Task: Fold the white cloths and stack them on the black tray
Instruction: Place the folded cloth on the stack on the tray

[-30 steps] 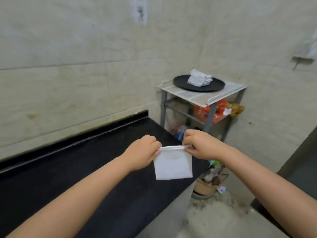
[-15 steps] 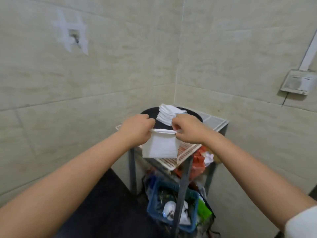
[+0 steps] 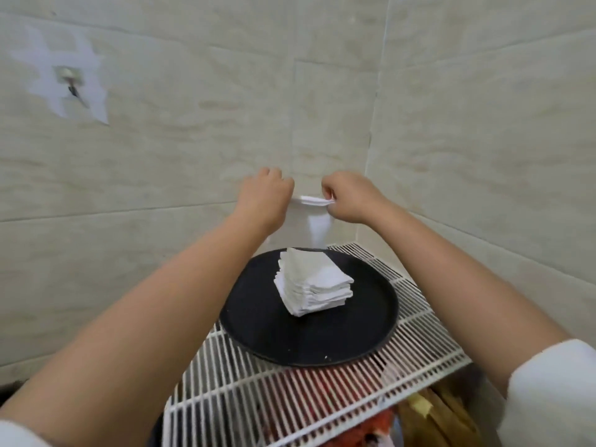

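We count two hands [image 3: 266,201] [image 3: 346,200], one held cloth [image 3: 309,227], one cloth stack [image 3: 312,282], one black tray [image 3: 258,330], one wire rack [image 3: 322,395].

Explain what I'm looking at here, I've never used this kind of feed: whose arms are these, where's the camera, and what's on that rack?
There is no machine here. The arms belong to a person, and the single picture comes from a wide-angle camera worn on their head, looking forward and down, so the arms reach in from the bottom edge.

The left hand and the right hand each pinch a top corner of a folded white cloth, which hangs in the air between them, above and behind the tray.

Below sits a round black tray on a white wire rack in a tiled corner. On the tray stands a stack of folded white cloths. The held cloth has not yet been put on it. Coloured items under the rack are too hidden to name.
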Motion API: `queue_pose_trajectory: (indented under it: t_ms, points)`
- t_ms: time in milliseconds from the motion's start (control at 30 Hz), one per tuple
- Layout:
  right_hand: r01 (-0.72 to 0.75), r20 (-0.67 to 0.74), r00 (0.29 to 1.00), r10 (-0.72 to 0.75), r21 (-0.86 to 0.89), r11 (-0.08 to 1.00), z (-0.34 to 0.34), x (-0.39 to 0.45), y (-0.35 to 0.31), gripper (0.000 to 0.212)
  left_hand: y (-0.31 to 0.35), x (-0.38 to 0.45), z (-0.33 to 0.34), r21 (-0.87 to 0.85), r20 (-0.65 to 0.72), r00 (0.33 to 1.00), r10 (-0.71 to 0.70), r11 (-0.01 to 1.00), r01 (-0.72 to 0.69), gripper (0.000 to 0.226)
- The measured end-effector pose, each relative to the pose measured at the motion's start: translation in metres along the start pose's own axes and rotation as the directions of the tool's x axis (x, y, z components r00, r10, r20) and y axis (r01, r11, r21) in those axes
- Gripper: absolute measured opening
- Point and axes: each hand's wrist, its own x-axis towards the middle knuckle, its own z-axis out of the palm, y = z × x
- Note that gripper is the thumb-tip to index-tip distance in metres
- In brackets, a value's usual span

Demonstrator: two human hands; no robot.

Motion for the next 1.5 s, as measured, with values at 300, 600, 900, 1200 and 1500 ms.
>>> queue_pose_trajectory:
  t_ms: [300, 600, 900, 1200, 1500]
  points:
    - [0.255, -0.091, 0.964, -0.25, 0.046, 0.966, 0.117, -0.033, 0.065, 0.021, 0.069, -0.017, 0.072, 0.141, 0.255, 0.963, 0.081, 0.983, -0.12, 0.028]
    - [0.376, -0.15, 0.925, -0.35, 0.215, 0.901, 0.143, -0.051, 0.089, 0.022, 0.084, -0.033, 0.082, -0.044, 0.293, 0.956, 0.016, 0.999, -0.004, 0.022]
    - [0.298, 0.243, 0.9, -0.363, 0.266, 0.917, 0.129, -0.061, 0.083, 0.009, 0.085, -0.048, 0.086, 0.072, 0.405, 0.914, 0.023, 0.996, -0.057, 0.025]
    - [0.186, 0.4, 0.908, -0.126, -0.114, 0.976, 0.096, -0.055, 0.038, 0.025, 0.062, -0.079, 0.068, 0.035, 0.408, 0.861, -0.303, 0.948, 0.316, 0.035]
    - [0.307, 0.141, 0.933, -0.331, 0.166, 0.937, 0.028, -0.077, -0.183, 0.038, -0.094, -0.228, -0.039, 0.193, 0.326, 0.72, -0.613, 0.789, 0.584, 0.039]
